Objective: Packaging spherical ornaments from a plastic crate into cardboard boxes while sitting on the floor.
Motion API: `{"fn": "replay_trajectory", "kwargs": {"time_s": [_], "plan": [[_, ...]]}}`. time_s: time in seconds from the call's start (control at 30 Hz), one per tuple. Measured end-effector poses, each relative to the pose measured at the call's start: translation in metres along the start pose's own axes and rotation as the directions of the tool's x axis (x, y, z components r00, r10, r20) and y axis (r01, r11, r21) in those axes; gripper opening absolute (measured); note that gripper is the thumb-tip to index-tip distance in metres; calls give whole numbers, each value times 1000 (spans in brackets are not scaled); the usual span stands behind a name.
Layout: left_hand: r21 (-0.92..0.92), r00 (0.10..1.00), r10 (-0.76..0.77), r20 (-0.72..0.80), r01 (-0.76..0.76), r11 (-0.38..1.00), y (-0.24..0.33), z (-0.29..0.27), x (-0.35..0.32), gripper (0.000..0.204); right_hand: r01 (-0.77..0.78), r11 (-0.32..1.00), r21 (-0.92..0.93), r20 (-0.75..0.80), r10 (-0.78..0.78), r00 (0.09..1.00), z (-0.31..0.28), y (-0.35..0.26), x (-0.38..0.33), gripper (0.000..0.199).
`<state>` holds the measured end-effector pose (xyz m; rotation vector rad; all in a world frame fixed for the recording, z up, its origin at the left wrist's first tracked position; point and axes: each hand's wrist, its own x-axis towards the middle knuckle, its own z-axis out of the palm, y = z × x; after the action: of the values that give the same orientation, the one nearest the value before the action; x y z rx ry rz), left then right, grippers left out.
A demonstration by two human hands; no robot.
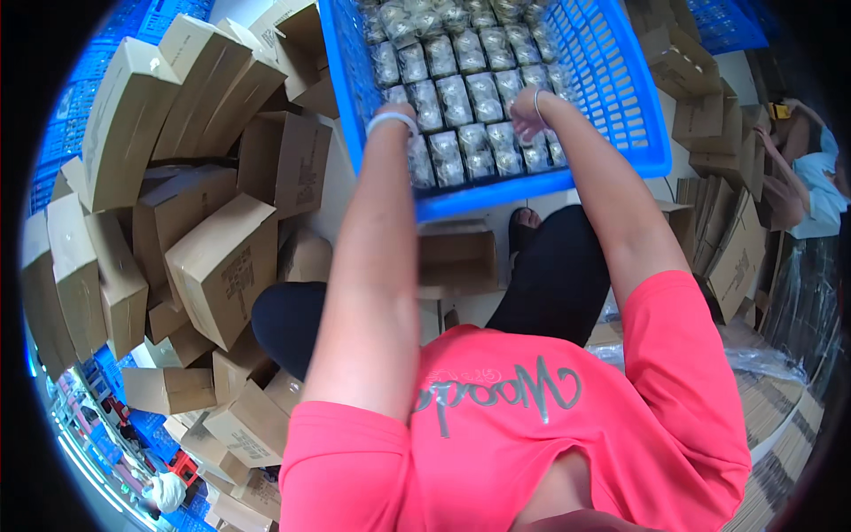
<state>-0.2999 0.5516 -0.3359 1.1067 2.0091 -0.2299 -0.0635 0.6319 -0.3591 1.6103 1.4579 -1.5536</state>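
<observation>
A blue plastic crate (496,197) stands in front of me, holding several rows of small packs in clear wrap (456,100) with pale contents. My left hand (394,113) reaches in at the crate's left side, beside the end of the near rows; its fingers are hidden. My right hand (525,113) is over the right part of the same rows, its fingers pointing down and loosely apart, close to the packs. Whether its fingertips touch them I cannot tell. Loose wrapped packs (408,21) lie on top of the far rows.
Brown cardboard boxes (222,257) are piled on my left. An open box (456,262) is on the floor below the crate. Flattened cartons (736,248) lean at the right, near another person (802,177). Blue crates (722,22) show at the far right.
</observation>
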Motion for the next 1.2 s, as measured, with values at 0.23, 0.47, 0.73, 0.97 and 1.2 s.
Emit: {"fn": "replay_trajectory", "kwargs": {"time_s": [0.23, 0.47, 0.73, 0.97, 1.2], "plan": [[247, 924, -51, 380, -48, 968, -15, 64, 62, 43, -127, 910, -395, 196, 219, 956, 27, 13, 41, 33], [484, 826, -211, 523, -85, 871, -15, 75, 70, 47, -179, 940, 289, 124, 149, 981, 48, 22, 59, 87], [38, 872, -188, 452, 191, 981, -7, 50, 55, 57, -246, 888, 388, 151, 202, 968, 53, 18, 57, 98], [91, 929, -35, 370, 2, 996, 16, -13, 3, 73, -182, 908, 377, 11, 192, 981, 30, 17, 14, 65], [-118, 813, 136, -567, -243, 963, 2, -57, -146, 89, 418, 812, 406, -500, -186, 846, 39, 1, -166, 36]]}}
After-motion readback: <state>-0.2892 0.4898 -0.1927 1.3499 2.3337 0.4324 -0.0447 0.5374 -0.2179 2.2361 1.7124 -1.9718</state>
